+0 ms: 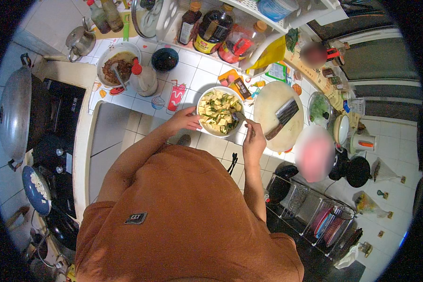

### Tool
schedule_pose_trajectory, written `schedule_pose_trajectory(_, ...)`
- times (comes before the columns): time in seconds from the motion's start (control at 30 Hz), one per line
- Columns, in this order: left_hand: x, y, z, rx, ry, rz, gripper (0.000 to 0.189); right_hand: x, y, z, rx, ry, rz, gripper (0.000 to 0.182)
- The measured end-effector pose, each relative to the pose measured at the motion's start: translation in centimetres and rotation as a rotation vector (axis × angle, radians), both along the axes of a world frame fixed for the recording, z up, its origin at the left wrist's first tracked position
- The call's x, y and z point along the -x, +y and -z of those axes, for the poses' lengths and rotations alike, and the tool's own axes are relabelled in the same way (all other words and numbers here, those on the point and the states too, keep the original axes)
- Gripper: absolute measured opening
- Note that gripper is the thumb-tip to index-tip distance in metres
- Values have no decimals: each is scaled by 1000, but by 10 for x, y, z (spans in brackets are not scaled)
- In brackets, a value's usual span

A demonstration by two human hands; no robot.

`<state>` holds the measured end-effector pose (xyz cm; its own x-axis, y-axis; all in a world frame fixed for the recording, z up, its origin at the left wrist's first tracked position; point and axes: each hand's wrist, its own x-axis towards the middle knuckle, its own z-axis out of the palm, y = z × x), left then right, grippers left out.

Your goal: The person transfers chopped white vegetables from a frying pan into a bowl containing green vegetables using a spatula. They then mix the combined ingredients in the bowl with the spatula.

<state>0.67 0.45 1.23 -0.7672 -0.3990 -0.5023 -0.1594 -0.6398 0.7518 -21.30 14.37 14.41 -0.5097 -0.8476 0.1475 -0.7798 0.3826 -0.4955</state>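
A white bowl (201, 129) stands near the counter's front edge, filled with pale yellow cut pieces and green leafy vegetable (218, 107). My left hand (183, 121) is at the bowl's left side, fingers apart, the fingertips against or very close to its rim. In my right hand (255, 137) is the handle of a metal spoon (238, 115), whose head dips into the food at the bowl's right side. Just right of the bowl, a cleaver (287, 112) lies flat on a round cutting board (264, 98).
Left of the bowl are a red-capped squeeze bottle (144, 83), a dark bowl (165, 67) and a white pan (104, 58) of brown food with a utensil. Sauce bottles (213, 30) line a rack behind. A lidded wok (16, 112) and blue pan (31, 201) occupy the stove side.
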Motion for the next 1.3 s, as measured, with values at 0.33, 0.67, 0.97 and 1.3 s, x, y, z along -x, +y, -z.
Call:
schedule_pose_trajectory(0.33, -1, -1, -4, -47, 28, -9, 53, -2, -6, 49, -155, 202, -110, 19)
schedule_pose_trajectory(0.67, -1, -2, 11, -64, 57, 0, 61, -1, -13, 69, -13, -227, 53, 22)
schedule_pose_trajectory(0.97, -1, -2, -4, -36, 2, -4, 50, -19, -21, 13, -14, -28, -213, 13)
schedule_pose_trajectory(1.3, 0, 0, -5, -30, -5, -6, 49, -7, 0, 25, -200, 63, -64, 15)
